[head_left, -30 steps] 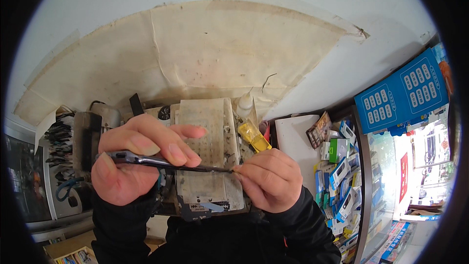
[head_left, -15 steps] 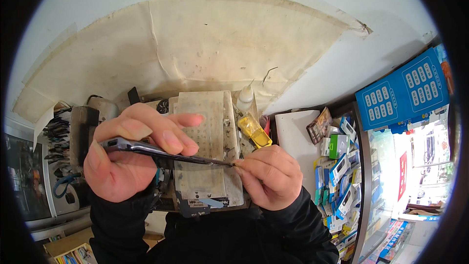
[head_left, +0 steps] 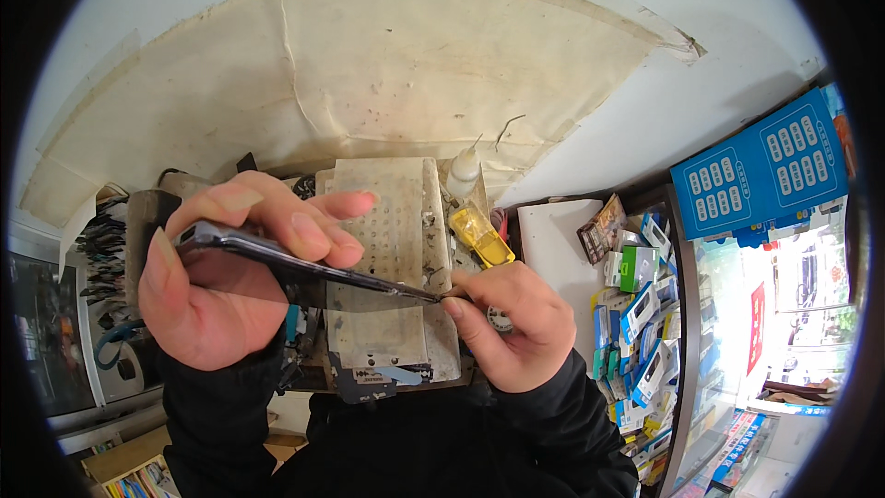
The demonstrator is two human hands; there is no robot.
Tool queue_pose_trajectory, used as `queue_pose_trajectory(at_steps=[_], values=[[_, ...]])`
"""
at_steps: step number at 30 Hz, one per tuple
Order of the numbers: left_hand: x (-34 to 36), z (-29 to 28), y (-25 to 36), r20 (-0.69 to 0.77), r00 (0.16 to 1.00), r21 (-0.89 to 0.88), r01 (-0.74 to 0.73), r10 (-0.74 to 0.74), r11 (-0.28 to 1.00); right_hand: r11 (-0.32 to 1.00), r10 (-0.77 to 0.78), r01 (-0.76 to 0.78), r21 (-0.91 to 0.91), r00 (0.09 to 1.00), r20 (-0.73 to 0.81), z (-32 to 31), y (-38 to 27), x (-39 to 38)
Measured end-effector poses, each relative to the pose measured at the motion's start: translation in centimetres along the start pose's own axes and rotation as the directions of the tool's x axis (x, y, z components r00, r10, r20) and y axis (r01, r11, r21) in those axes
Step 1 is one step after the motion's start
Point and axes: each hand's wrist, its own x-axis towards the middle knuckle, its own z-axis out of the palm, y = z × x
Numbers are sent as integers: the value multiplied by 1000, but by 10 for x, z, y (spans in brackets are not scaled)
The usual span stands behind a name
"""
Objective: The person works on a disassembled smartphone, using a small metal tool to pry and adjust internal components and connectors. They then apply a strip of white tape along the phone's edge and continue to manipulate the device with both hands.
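Observation:
My left hand [head_left: 221, 304] holds a dark, thin, phone-like device [head_left: 267, 256] edge-on, fingers along its upper side. A thin see-through layer seems to lie along its underside. My right hand [head_left: 512, 332] has thumb and forefinger closed at the device's narrow-looking far end; whatever is between them is too small to make out. Under both hands is a worn, perforated beige work plate [head_left: 378, 221] with grime. A yellow, partly clear object [head_left: 484, 238] and a white needle-tipped bottle [head_left: 464, 172] stand just behind my right hand.
A stained sheet [head_left: 369, 55] covers the wall behind. At the left are a dark grimy block [head_left: 147, 217] and a bundle of dark pieces [head_left: 101, 258]. At the right are a white board [head_left: 558, 240], piled small boxes [head_left: 641, 314], a blue sign [head_left: 756, 166] and a glass case [head_left: 705, 341].
My left hand and the device have moved leftward and up in the picture. My right hand's fingers have shifted at the device's end, the forefinger rising away from the thumb's tip.

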Motion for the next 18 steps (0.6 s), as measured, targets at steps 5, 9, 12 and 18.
queue_pose_trajectory(at_steps=[5, 9, 12, 18], values=[[2, 8, 14, -10, 988, 173, 155, -155, 973, 1000, -9, 9, 20, 1000, 16, -8, -3, 2], [4, 9, 15, -10, 987, 143, 159, -159, 977, 1000, 1, -1, 6, 1000, 18, -15, -6, 5], [5, 9, 16, -7, 986, 148, 166, -166, 975, 1000, 12, -13, 7, 998, 65, -15, -8, 9], [4, 10, 18, -16, 982, 146, 188, -187, 971, 998, -41, 47, -38, 990, 138, -10, 0, 13]])
